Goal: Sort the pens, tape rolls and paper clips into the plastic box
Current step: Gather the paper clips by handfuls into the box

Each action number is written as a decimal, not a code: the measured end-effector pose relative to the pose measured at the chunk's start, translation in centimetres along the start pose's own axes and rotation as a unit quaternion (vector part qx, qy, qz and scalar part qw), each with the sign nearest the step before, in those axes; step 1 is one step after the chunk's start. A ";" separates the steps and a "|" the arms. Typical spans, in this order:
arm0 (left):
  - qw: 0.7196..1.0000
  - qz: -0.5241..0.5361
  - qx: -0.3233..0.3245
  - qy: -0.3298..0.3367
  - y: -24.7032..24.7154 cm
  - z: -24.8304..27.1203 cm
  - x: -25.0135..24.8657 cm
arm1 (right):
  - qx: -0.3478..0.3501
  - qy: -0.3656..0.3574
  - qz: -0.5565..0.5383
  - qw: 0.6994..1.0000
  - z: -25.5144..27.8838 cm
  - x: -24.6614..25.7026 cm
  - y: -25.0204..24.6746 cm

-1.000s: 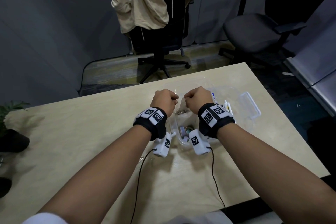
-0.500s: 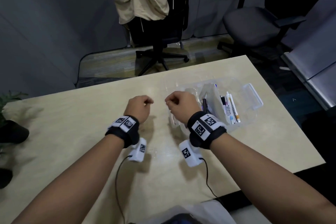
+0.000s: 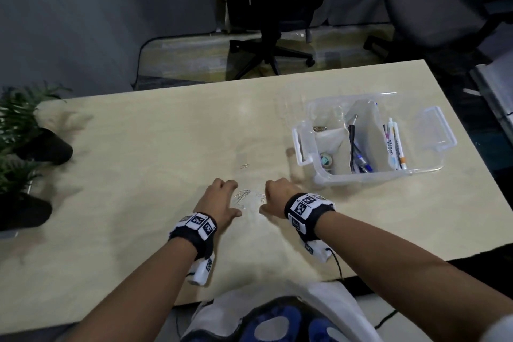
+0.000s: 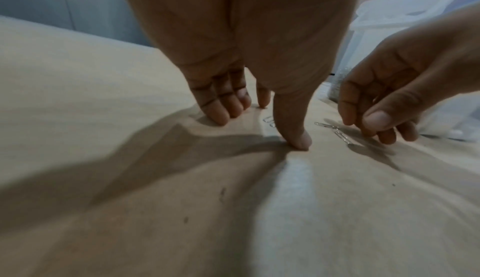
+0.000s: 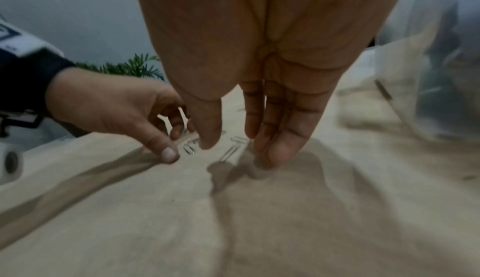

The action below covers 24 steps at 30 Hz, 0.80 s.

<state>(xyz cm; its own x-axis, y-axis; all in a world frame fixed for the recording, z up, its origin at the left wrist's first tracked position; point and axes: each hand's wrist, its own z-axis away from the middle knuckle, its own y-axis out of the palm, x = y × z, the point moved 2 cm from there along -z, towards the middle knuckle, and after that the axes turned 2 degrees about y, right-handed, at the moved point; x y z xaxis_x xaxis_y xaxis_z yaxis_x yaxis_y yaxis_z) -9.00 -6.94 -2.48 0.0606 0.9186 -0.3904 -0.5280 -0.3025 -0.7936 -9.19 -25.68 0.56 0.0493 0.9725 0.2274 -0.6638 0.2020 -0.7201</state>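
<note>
Nearest us, our left hand (image 3: 219, 200) and right hand (image 3: 277, 198) rest fingertips on the table (image 3: 138, 175), fingers loosely bent and grasping nothing, either side of the loose paper clips (image 3: 245, 197). One more clip (image 3: 244, 166) lies just beyond. Farther right stands the plastic box (image 3: 372, 136), holding pens (image 3: 395, 147) and a tape roll (image 3: 326, 159).

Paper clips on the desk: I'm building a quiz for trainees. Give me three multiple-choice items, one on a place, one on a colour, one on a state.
1. Where do the loose paper clips lie?
A. in the plastic box
B. on the table between the hands
C. on the chair

2. What colour is the plastic box?
A. red
B. black
C. clear

3. What is the left hand doing?
A. fingertips down on the table
B. holding a pen
C. gripping the box handle

Key: 1 B, the clips sit between the left hand and right hand. 2 C, pens show through it. 3 A, the left wrist view shows it.
</note>
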 end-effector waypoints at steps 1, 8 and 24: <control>1.000 0.006 -0.006 0.004 0.2 -0.1 0.0 | -0.007 0.004 -0.009 1.000 -0.3 0.0 0.5; 0.998 0.008 -0.050 0.031 0.5 -1.1 -0.6 | -0.066 0.018 -0.035 0.997 -1.6 0.8 1.6; 0.969 -0.220 -0.064 0.090 1.6 -0.5 -1.4 | -0.072 0.005 -0.103 0.992 -1.8 0.6 1.4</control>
<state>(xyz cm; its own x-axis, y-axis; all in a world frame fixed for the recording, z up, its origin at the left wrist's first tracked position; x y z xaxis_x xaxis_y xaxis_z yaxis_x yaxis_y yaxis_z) -9.49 -8.89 -3.47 0.4095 0.9099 -0.0662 -0.3079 0.0696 -0.9489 -8.73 -24.61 -1.55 0.1803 0.9099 0.3736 -0.5249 0.4102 -0.7458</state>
